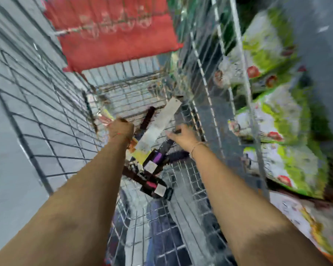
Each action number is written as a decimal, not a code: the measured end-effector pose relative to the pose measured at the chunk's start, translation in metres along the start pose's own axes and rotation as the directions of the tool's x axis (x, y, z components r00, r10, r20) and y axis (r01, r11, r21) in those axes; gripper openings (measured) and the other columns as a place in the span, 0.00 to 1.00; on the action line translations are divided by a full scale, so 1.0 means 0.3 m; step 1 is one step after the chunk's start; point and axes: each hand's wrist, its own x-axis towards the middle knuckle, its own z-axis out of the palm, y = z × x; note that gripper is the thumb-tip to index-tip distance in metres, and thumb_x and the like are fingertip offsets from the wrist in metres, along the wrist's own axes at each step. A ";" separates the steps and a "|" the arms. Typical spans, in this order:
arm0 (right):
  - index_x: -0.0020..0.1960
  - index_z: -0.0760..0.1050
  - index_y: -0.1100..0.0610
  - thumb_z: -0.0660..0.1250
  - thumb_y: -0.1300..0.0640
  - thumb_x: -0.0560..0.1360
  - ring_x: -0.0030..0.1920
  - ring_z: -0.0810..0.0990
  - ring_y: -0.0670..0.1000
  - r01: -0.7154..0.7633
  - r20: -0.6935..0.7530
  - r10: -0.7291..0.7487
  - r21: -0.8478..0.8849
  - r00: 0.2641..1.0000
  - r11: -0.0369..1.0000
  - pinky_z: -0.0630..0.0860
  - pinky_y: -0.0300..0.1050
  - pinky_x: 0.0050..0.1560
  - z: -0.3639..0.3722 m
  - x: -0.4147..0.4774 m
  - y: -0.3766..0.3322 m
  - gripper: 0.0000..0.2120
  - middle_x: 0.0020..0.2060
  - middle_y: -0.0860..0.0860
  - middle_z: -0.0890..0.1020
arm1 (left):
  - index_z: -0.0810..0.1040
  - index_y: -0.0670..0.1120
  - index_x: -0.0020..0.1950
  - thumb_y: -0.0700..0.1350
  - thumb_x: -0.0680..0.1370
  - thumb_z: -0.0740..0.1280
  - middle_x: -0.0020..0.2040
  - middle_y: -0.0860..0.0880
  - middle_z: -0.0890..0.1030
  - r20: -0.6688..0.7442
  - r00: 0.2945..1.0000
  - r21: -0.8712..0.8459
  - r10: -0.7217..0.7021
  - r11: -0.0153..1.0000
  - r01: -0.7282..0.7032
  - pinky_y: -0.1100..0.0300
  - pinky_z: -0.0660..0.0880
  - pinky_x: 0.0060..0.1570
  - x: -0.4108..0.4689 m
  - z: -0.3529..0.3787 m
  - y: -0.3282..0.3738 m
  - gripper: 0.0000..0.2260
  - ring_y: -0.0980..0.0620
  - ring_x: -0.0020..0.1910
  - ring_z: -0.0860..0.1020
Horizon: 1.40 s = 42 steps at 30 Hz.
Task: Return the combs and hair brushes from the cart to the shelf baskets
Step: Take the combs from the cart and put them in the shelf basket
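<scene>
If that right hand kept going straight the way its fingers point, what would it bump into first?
Probably the long white packaged comb. The right hand points up-left inside the wire cart, fingers spread just short of that pack. Motion blur hides depth, so it might pass above it.

Blurred brushes (152, 150), right-side packages (273, 112)

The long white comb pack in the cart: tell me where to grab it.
Grip the white comb pack at its raised upper end, coming from above with the right hand. It leans tilted over the darker brushes, so that end stands free; the lower end is buried in the pile.
</scene>
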 end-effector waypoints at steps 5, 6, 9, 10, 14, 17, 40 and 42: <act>0.65 0.64 0.59 0.63 0.49 0.75 0.59 0.72 0.62 0.106 -0.167 -0.114 -0.053 0.979 0.993 0.72 0.49 0.58 0.154 0.157 -0.099 0.23 0.62 0.61 0.66 | 0.61 0.40 0.71 0.48 0.73 0.68 0.70 0.39 0.67 -0.137 0.894 -0.227 -0.426 0.892 0.390 0.48 0.67 0.67 0.078 0.112 -0.073 0.30 0.39 0.69 0.66; 0.66 0.64 0.59 0.62 0.48 0.75 0.58 0.72 0.62 0.125 -0.228 -0.143 -0.094 0.963 0.988 0.74 0.50 0.55 0.187 0.176 -0.118 0.24 0.62 0.61 0.66 | 0.61 0.41 0.71 0.50 0.71 0.69 0.70 0.39 0.66 -0.153 0.861 -0.262 -0.485 0.860 0.438 0.48 0.67 0.66 0.090 0.127 -0.087 0.33 0.39 0.69 0.66; 0.69 0.58 0.55 0.65 0.43 0.71 0.60 0.67 0.64 0.050 -0.271 -0.101 -0.188 0.957 0.981 0.74 0.53 0.54 0.274 0.214 -0.139 0.32 0.65 0.63 0.62 | 0.69 0.41 0.64 0.49 0.67 0.73 0.65 0.40 0.74 -0.182 0.852 -0.402 -0.490 0.828 0.391 0.52 0.72 0.61 0.131 0.162 -0.127 0.29 0.40 0.64 0.73; 0.69 0.57 0.55 0.68 0.42 0.69 0.61 0.66 0.64 0.005 -0.260 -0.045 -0.154 0.965 0.988 0.74 0.53 0.55 0.290 0.223 -0.129 0.35 0.66 0.62 0.61 | 0.72 0.42 0.60 0.48 0.66 0.74 0.61 0.40 0.78 -0.192 0.871 -0.444 -0.452 0.831 0.333 0.55 0.74 0.56 0.140 0.171 -0.136 0.26 0.41 0.61 0.76; 0.67 0.58 0.57 0.76 0.50 0.64 0.59 0.68 0.61 -0.106 -0.148 0.121 0.107 0.981 0.989 0.73 0.46 0.55 0.249 0.231 -0.097 0.39 0.64 0.62 0.60 | 0.69 0.48 0.39 0.41 0.67 0.73 0.47 0.42 0.81 -0.219 0.921 -0.523 -0.322 0.836 0.168 0.59 0.72 0.44 0.137 0.161 -0.123 0.12 0.45 0.51 0.79; 0.67 0.57 0.55 0.77 0.57 0.64 0.60 0.69 0.62 -0.104 -0.076 0.101 -0.044 0.992 0.994 0.72 0.48 0.60 0.202 0.198 -0.078 0.40 0.64 0.62 0.60 | 0.63 0.51 0.30 0.36 0.71 0.68 0.34 0.49 0.73 -0.119 0.952 -0.541 -0.281 0.823 0.175 0.60 0.71 0.46 0.135 0.139 -0.083 0.17 0.47 0.44 0.74; 0.59 0.70 0.63 0.71 0.52 0.70 0.56 0.78 0.58 -0.131 -0.133 0.154 0.167 0.979 0.977 0.75 0.49 0.55 0.154 0.237 -0.127 0.23 0.58 0.58 0.79 | 0.73 0.46 0.41 0.45 0.78 0.60 0.37 0.49 0.73 0.363 0.931 -0.698 -0.051 0.647 0.307 0.62 0.64 0.31 0.165 0.034 -0.054 0.07 0.52 0.31 0.70; 0.58 0.70 0.62 0.72 0.51 0.70 0.55 0.80 0.58 -0.134 -0.136 0.151 0.125 0.979 0.983 0.75 0.44 0.47 0.201 0.247 -0.144 0.23 0.56 0.57 0.80 | 0.73 0.45 0.49 0.49 0.80 0.56 0.41 0.48 0.75 0.443 0.896 -0.729 -0.027 0.571 0.377 0.60 0.69 0.36 0.174 0.046 -0.059 0.10 0.51 0.36 0.74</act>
